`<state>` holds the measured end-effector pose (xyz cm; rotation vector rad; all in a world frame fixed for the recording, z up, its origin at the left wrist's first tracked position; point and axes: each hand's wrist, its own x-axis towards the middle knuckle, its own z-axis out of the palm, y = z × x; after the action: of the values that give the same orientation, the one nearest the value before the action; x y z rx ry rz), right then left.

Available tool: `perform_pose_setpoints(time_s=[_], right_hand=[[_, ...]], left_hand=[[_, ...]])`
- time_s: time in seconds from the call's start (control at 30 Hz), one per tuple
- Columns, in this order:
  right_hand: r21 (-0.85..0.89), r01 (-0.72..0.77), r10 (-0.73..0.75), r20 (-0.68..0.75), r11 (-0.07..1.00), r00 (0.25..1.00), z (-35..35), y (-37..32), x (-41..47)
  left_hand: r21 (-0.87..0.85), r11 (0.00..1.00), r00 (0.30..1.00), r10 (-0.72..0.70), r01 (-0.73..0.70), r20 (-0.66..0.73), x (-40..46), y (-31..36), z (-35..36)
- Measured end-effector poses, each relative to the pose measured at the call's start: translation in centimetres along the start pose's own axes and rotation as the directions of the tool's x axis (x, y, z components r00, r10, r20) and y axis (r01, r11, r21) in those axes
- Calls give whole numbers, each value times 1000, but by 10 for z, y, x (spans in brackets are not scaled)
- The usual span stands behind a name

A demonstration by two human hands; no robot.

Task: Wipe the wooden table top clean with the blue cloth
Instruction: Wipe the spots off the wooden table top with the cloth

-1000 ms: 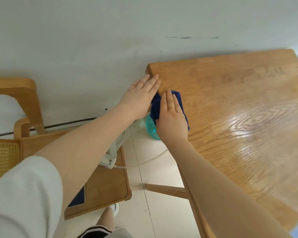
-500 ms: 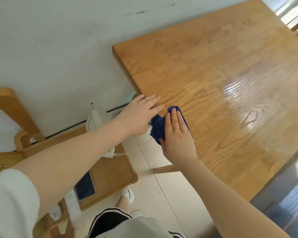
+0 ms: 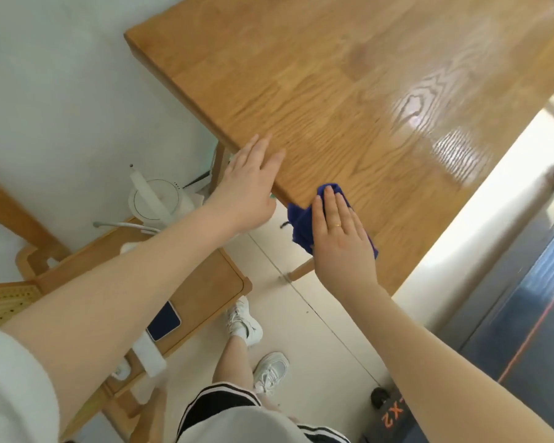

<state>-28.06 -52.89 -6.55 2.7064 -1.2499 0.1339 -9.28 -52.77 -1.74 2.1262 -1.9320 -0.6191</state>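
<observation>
The wooden table top point(image 3: 349, 91) fills the upper right, glossy with light reflections. My right hand point(image 3: 341, 238) lies flat on the dark blue cloth point(image 3: 299, 223) and presses it onto the table's near left edge; part of the cloth hangs over that edge. My left hand point(image 3: 247, 187) is just beside the same edge, fingers straight and together, fingertips touching the table top, palm below the edge level. It holds nothing.
A wooden chair point(image 3: 186, 289) stands at the left with a white kettle point(image 3: 155, 199), a cable and a dark phone point(image 3: 163, 321) on its seat. My legs and white sneakers point(image 3: 243, 321) are on the pale floor below. A white wall is behind the table.
Both hands have slid along the table's left edge toward me, the right hand dragging the blue cloth. More of the cloth now hangs off the edge. The camera has tilted downward.
</observation>
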Motion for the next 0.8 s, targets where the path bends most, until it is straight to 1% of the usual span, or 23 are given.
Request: perform_pose_setpoints(time_s=[0.1,0.2,0.3,0.37,0.4,0.47,0.53,0.57,0.63,0.73,0.8], right_hand=[[26,-48,48,16,998,999,6,-9,22],[47,-123,120,67,991,991,3,14,-21],[101,-196,187,97,975,978,-2,42,-93],[175,-197,185,83,965,979,1,55,-115],[243,-198,187,69,950,980,5,58,-114],[410,-259,248,82,875,965,5,58,-103],[538,-338,318,133,773,939,2,54,-93],[574,-366,345,151,732,927,2,55,-89],[604,-434,413,184,669,892,1,63,-82],[569,-555,508,260,607,821,-5,67,-76],[597,-620,566,311,509,764,-12,53,-78]], left_hand=[[-47,999,999,6,-7,-40,-8,11,9],[-30,999,1000,13,-13,-9,-18,25,15],[7,995,992,96,-97,78,-27,43,24],[30,984,978,169,-174,119,-28,56,29],[54,975,969,207,-216,132,-27,62,31],[89,953,950,274,-289,151,-24,72,34],[91,946,941,295,-312,165,-22,78,36],[87,946,938,295,-313,180,-21,81,37],[109,936,926,306,-335,222,-19,87,40],[151,918,913,324,-366,248,-11,103,43],[152,919,913,322,-365,249,-6,115,42]])
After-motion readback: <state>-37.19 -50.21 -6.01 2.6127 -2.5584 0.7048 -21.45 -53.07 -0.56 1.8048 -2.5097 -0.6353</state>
